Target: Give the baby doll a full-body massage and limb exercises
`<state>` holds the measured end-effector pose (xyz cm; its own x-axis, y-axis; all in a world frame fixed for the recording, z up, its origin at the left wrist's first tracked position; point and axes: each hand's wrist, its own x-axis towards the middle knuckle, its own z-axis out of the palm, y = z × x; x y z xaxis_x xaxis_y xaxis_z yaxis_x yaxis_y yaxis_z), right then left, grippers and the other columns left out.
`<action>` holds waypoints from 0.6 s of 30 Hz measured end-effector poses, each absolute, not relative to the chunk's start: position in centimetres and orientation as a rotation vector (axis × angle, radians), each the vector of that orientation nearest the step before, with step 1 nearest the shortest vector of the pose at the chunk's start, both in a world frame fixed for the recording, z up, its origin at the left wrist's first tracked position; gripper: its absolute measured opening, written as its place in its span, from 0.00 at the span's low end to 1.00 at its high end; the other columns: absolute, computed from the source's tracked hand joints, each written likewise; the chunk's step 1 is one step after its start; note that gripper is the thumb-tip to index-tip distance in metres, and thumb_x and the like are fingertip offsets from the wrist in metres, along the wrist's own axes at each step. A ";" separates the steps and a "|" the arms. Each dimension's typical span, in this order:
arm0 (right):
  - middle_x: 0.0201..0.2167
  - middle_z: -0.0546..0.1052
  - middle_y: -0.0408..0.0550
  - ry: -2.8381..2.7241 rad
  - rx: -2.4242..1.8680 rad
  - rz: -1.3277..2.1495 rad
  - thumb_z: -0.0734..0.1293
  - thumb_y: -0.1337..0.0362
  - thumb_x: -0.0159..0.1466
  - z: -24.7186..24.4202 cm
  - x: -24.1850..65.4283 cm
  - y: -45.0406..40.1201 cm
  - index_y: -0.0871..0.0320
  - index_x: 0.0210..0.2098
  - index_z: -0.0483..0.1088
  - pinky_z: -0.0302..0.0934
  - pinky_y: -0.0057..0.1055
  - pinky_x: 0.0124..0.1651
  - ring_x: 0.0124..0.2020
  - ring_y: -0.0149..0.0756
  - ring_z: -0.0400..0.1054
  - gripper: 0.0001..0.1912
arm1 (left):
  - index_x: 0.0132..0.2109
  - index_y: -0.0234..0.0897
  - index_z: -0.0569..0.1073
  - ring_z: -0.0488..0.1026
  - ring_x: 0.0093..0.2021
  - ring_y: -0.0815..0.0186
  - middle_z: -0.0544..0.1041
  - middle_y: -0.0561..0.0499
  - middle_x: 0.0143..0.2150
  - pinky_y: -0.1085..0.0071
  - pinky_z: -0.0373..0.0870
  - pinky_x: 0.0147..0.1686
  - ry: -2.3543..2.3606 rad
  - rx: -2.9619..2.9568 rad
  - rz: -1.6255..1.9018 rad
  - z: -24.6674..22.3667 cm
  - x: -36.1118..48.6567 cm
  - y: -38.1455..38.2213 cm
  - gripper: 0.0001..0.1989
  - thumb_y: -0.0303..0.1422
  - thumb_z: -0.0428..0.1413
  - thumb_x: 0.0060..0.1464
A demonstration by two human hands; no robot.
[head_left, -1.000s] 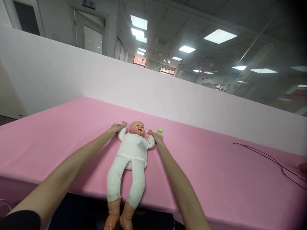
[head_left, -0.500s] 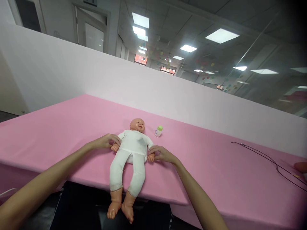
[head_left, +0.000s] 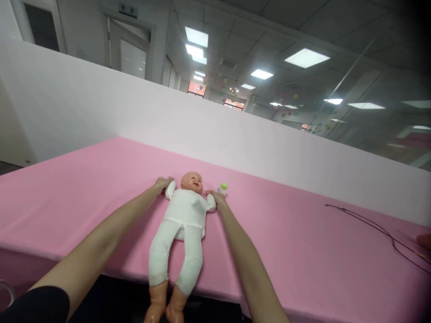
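A baby doll (head_left: 186, 208) in a white cloth suit lies on its back on the pink table, its bare feet hanging over the front edge. Both its arms are bent up beside its head. My left hand (head_left: 164, 183) is closed round the doll's arm at the left of the picture, near its hand. On the other side my right hand (head_left: 218, 197) grips the other arm near the wrist, with small doll fingers showing. Just behind my right hand is a small bottle (head_left: 224, 186) with a green cap, partly hidden by it.
The pink table (head_left: 286, 233) ends at a white partition (head_left: 215, 134) at the back. A thin black cable (head_left: 373, 224) lies on the right. Part of another person's hand (head_left: 424, 241) shows at the right edge.
Both my hands have moved up and away from me, bringing the doll's arms from its sides to beside its head. The bottle is now partly covered.
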<state>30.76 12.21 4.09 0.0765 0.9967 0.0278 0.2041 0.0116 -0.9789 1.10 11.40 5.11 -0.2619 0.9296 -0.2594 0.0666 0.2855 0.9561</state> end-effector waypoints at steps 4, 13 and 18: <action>0.40 0.85 0.55 -1.257 -1.353 1.075 0.76 0.54 0.57 5.2 31.8 10.8 0.59 0.35 0.80 0.75 0.36 0.48 0.45 0.44 0.80 0.14 | 0.29 0.36 0.75 0.71 0.26 0.62 0.75 0.49 0.24 0.68 0.62 0.28 1.423 1.061 1.161 6.1 -0.3 10.3 0.20 0.46 0.72 0.44; 0.46 0.84 0.49 -2.253 -0.955 1.151 0.75 0.64 0.59 10.0 35.4 0.8 0.52 0.45 0.84 0.68 0.40 0.55 0.49 0.47 0.76 0.14 | 0.44 0.42 0.86 0.79 0.47 0.53 0.85 0.45 0.46 0.63 0.72 0.48 0.737 2.115 0.744 7.2 -5.7 2.8 0.14 0.31 0.67 0.47; 0.44 0.84 0.47 -2.433 -0.909 1.071 0.74 0.65 0.57 9.1 35.0 -1.0 0.51 0.43 0.84 0.67 0.41 0.56 0.48 0.47 0.75 0.13 | 0.41 0.44 0.87 0.78 0.50 0.51 0.85 0.44 0.46 0.63 0.72 0.49 0.750 2.207 0.765 4.7 -5.4 1.1 0.12 0.32 0.67 0.47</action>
